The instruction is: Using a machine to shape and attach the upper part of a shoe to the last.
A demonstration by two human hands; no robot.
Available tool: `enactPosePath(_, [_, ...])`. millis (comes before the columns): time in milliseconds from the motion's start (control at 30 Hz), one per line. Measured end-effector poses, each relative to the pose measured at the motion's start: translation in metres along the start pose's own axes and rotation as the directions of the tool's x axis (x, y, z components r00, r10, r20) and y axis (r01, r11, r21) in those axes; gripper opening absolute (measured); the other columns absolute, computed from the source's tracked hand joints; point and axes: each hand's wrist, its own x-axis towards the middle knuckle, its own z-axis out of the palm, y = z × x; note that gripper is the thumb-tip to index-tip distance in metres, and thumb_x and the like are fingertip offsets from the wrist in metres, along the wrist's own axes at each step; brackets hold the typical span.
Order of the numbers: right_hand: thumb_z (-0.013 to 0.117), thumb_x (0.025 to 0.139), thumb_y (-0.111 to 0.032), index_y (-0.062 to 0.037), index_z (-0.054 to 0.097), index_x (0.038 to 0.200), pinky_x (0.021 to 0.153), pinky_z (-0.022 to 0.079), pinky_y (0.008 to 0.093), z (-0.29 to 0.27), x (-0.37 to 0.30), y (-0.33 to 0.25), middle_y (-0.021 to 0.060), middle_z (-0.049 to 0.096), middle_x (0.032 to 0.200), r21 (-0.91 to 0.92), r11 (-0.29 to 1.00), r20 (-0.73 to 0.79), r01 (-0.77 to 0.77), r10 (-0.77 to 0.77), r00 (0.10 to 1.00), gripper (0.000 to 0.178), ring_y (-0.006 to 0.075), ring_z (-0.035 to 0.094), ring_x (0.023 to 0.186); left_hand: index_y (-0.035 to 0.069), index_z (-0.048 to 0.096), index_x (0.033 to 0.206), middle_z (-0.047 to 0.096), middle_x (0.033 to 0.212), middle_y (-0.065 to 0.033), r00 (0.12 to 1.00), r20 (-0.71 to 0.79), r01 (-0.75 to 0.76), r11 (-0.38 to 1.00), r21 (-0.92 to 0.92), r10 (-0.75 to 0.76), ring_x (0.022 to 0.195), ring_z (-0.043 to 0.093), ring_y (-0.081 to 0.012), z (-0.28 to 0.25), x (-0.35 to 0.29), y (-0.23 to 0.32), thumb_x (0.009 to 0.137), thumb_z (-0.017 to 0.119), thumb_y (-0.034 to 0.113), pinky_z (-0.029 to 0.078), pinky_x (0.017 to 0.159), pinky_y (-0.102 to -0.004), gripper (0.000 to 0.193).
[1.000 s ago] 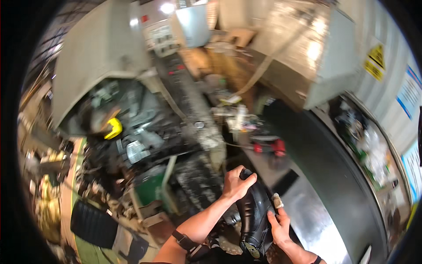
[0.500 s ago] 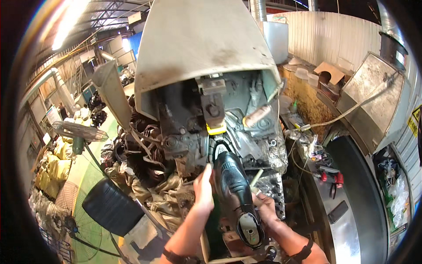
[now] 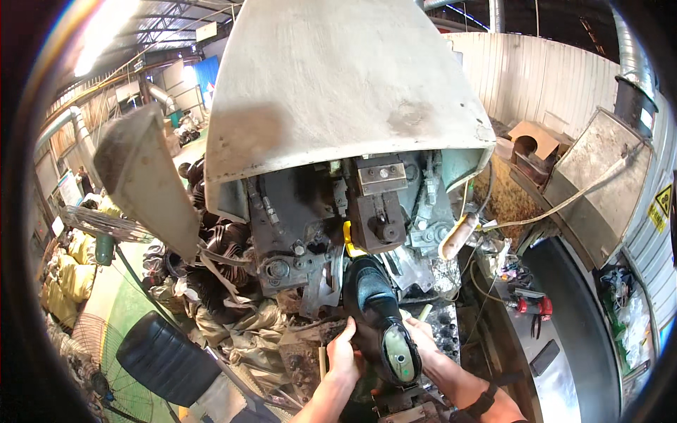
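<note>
A black shoe (image 3: 374,299) is pulled over a shoe last, whose pale green top (image 3: 400,358) with a round hole shows in the shoe's opening. The far end, the toe, lies under the dark block of a machine (image 3: 378,218), close to a yellow piece (image 3: 352,242). My left hand (image 3: 343,354) grips the shoe's left side, thumb uppermost. On the other side, my right hand (image 3: 422,340) is closed against the shoe near the opening, its fingertips partly hidden. A short pale rod (image 3: 424,313) stands just beyond that hand; whether the hand touches it I cannot tell.
Overhead hangs a large pale machine hood (image 3: 345,92). A white-ended handle (image 3: 458,236) hangs at the right. Beyond it run a metal bench with a red tool (image 3: 534,307) and a black belt (image 3: 575,303). Sacks (image 3: 261,328) and a black seat (image 3: 168,358) are at the left.
The shoe's toe has gone further under the machine's block. My left hand has gone from lying straight beside the shoe to gripping its side. The view has shifted, so the machine appears lower and larger.
</note>
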Motion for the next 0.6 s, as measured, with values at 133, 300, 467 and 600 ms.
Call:
enactPosePath(133, [0.067, 0.096, -0.014, -0.0011, 0.066, 0.111, 0.058, 0.053, 0.0278, 0.005, 0.003, -0.011, 0.0027, 0.069, 0.089, -0.006, 0.995, -0.061, -0.096, 0.095, 0.994, 0.020, 0.0103, 0.064, 0.067, 0.004, 0.068, 0.112, 0.071, 0.104, -0.0095, 0.999, -0.053, 0.014, 0.999, 0.033, -0.012, 0.092, 0.066, -0.0246, -0.001, 0.009, -0.001, 0.096, 0.066, 0.029, 0.051, 0.084, -0.0395, 0.030])
enactPosePath(300, [0.067, 0.096, -0.015, -0.0022, 0.065, 0.119, 0.065, 0.052, 0.0245, -0.012, 0.026, 0.001, 0.0026, 0.070, 0.096, -0.047, 0.996, -0.043, -0.073, 0.071, 0.997, 0.026, 0.0088, 0.065, 0.076, -0.002, 0.068, 0.102, 0.070, 0.099, -0.0094, 0.972, -0.186, -0.117, 0.982, 0.150, 0.144, 0.087, 0.064, -0.0198, 0.016, 0.007, -0.012, 0.099, 0.063, 0.029, 0.050, 0.079, -0.0339, 0.031])
enactPosePath(467, [0.066, 0.097, -0.010, 0.0005, 0.060, 0.122, 0.070, 0.057, 0.0279, -0.017, 0.046, 0.018, 0.0081, 0.071, 0.104, 0.044, 0.999, 0.015, -0.023, 0.022, 1.000, 0.028, 0.0135, 0.068, 0.082, -0.003, 0.069, 0.098, 0.069, 0.094, -0.0048, 0.934, -0.265, -0.226, 0.971, 0.082, 0.240, 0.082, 0.059, -0.0136, 0.008, 0.040, -0.036, 0.101, 0.060, 0.030, 0.046, 0.074, -0.0281, 0.034])
enactPosePath(600, [0.064, 0.097, -0.006, 0.0003, 0.059, 0.125, 0.081, 0.055, 0.0263, -0.035, 0.062, 0.038, 0.0063, 0.068, 0.111, 0.035, 0.990, 0.077, 0.139, -0.142, 0.987, 0.030, 0.0120, 0.066, 0.092, 0.002, 0.072, 0.089, 0.065, 0.085, 0.0041, 0.837, -0.195, -0.459, 0.850, 0.258, 0.511, 0.075, 0.049, -0.0054, -0.023, 0.073, -0.066, 0.100, 0.063, 0.030, 0.040, 0.069, -0.0232, 0.031])
